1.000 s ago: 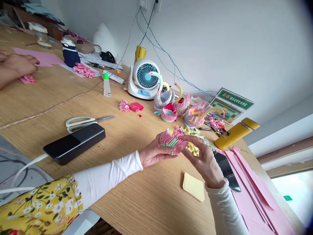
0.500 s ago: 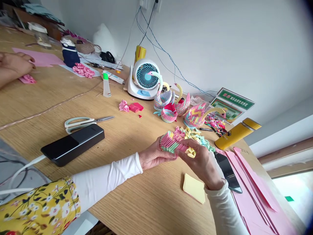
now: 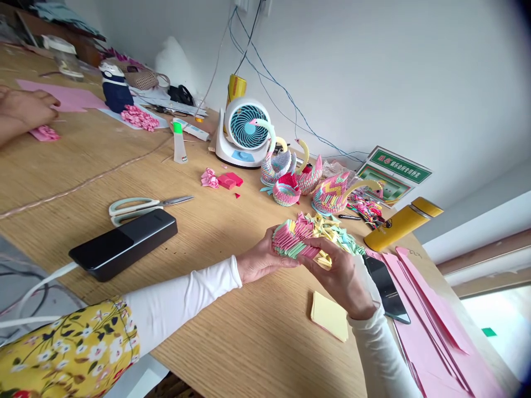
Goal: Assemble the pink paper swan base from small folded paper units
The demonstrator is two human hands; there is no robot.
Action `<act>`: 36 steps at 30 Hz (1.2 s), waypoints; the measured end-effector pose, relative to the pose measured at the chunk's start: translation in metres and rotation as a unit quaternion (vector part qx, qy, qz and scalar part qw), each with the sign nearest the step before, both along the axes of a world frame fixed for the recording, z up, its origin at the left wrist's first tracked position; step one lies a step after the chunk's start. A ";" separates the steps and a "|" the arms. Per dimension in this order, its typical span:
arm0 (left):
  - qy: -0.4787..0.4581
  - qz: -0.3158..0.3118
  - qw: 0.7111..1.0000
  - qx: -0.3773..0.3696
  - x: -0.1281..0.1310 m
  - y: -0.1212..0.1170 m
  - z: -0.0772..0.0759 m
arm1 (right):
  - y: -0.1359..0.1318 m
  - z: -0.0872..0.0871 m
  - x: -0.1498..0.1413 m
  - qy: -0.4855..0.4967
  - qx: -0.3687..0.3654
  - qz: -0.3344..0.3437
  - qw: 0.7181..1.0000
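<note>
A folded-paper body [image 3: 289,241] in pink, green and yellow rows is held above the wooden table [image 3: 215,326]. My left hand [image 3: 262,258] is closed around its left side and underside. My right hand [image 3: 338,272] pinches its right edge between thumb and fingers; whether a single paper piece is in that pinch cannot be made out. Just behind lies a pile of loose folded paper pieces [image 3: 342,236] in yellow, green and pink. Below my right hand rests a stack of yellow paper [image 3: 329,316]. Finished paper swans [image 3: 331,194] stand farther back.
Scissors [image 3: 136,207] and a black power bank [image 3: 124,243] lie at the left. A fan [image 3: 248,132] and a glue bottle [image 3: 179,143] stand behind. A yellow flask [image 3: 400,224], phone [image 3: 385,287] and pink paper [image 3: 440,320] are at right. Another person's hand [image 3: 29,108] is far left.
Both hands keep hold of the paper body in nearly the same place. The view has shifted very slightly; nothing else has visibly moved.
</note>
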State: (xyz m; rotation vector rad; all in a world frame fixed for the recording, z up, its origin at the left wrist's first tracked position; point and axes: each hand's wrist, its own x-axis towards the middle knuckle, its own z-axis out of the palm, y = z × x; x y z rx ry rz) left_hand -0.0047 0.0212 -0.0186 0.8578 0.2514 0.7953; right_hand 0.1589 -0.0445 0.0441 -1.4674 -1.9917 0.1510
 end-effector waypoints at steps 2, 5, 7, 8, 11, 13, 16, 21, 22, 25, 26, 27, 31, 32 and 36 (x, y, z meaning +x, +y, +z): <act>0.039 0.021 0.997 0.058 0.000 0.004 -0.006 | -0.001 -0.007 0.003 0.002 0.005 0.011 1.000; 0.123 0.049 0.972 0.195 -0.003 0.012 -0.016 | 0.000 -0.023 0.007 -0.024 0.017 0.026 0.999; 0.201 0.110 0.925 0.304 -0.005 0.017 -0.020 | 0.000 -0.035 0.009 -0.051 0.021 0.034 0.998; 0.230 0.126 0.902 0.343 -0.007 0.019 -0.021 | 0.000 -0.041 0.010 -0.061 0.024 0.038 0.997; 0.277 0.133 0.859 0.409 -0.009 0.021 -0.022 | 0.000 -0.053 0.011 -0.066 0.039 0.044 0.996; 0.282 0.134 0.847 0.430 -0.010 0.022 -0.022 | 0.000 -0.056 0.012 -0.059 0.053 0.045 0.996; 0.286 0.135 0.837 0.446 -0.010 0.023 -0.025 | -0.002 -0.056 0.013 -0.046 0.073 0.044 0.995; 0.280 0.146 0.826 0.468 -0.010 0.022 -0.026 | -0.004 -0.057 0.012 -0.036 0.088 0.040 0.995; 0.278 0.152 0.821 0.476 -0.010 0.021 -0.024 | -0.004 -0.058 0.011 -0.035 0.087 0.038 0.995; 0.265 0.176 0.793 0.519 -0.010 0.018 -0.018 | -0.005 -0.059 0.009 -0.027 0.087 0.035 0.995; 0.258 0.185 0.782 0.537 -0.010 0.017 -0.017 | -0.005 -0.058 0.008 -0.023 0.085 0.036 0.995; 0.252 0.190 0.771 0.552 -0.011 0.017 -0.016 | -0.006 -0.055 0.008 -0.019 0.079 0.039 0.996; 0.255 0.170 0.748 0.589 -0.012 0.016 -0.018 | -0.011 -0.038 0.012 0.020 0.026 0.039 0.999; 0.255 0.164 0.745 0.594 -0.013 0.016 -0.019 | -0.011 -0.033 0.017 0.036 0.017 0.015 0.999; 0.261 0.162 0.728 0.613 -0.013 0.016 -0.022 | 0.003 -0.027 0.055 0.078 0.049 -0.167 0.982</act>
